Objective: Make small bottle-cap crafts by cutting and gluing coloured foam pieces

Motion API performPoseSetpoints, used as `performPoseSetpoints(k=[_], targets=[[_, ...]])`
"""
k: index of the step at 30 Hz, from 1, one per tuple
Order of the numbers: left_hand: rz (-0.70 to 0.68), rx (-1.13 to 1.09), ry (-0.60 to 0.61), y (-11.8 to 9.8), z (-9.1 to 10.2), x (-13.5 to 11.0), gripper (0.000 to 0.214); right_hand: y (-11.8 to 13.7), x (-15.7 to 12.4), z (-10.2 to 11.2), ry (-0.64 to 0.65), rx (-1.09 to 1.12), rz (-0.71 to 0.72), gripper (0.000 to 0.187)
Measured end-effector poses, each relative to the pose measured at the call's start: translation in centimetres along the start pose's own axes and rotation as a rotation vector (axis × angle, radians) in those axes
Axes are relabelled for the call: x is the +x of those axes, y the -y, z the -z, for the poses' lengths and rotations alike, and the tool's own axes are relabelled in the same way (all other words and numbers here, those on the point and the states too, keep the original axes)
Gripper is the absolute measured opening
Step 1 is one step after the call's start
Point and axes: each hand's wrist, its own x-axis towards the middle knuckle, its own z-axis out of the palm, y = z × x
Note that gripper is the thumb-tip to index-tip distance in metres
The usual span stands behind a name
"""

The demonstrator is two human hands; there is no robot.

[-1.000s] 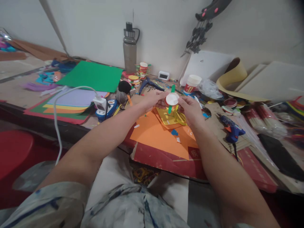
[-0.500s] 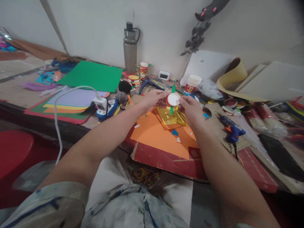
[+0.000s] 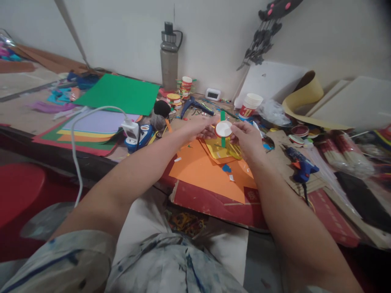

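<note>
Between my hands, above the orange paper, is a cut-down paper cup (image 3: 223,128) with its round white face toward me and a thin red rim. One green paper strip (image 3: 222,116) sticks up from it and another points down. My left hand (image 3: 205,128) closes on its left edge, with some fingertips hidden behind it. At the right edge, my right hand (image 3: 247,138) pinches it between thumb and fingers. Below it lie yellow sheets (image 3: 217,149) and yellow-handled scissors (image 3: 234,152), partly covered by my right hand, on an orange sheet (image 3: 207,177).
A blue glue gun (image 3: 302,165) lies on cardboard at right. Stacked paper cups (image 3: 251,106), a small white clock (image 3: 213,94) and a grey bottle (image 3: 169,61) stand at the back. Left are a power strip (image 3: 139,138) with a white cable and a green sheet (image 3: 119,92).
The cup piece has turned so its white face points more squarely at me and less of its red side shows. Both hands keep their hold. The view has shifted slightly.
</note>
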Motion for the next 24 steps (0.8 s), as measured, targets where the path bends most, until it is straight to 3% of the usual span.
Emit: performPoseSetpoints(k=[9,17,24], targets=[[-0.140,0.079,0.008,-0.33,-0.25,-0.30,0.034,-0.56,0.37,0.23,-0.004,-0.040,0.012,0.035],[-0.114,0.046,0.010,-0.65,-0.43,-0.81,0.041,-0.96,0.54,0.29,0.036,-0.085,0.021,0.047],[-0.052,-0.005,0.026,-0.89,-0.74,-1.03,0.040,-0.97,0.47,0.40,0.002,-0.066,0.038,0.042]])
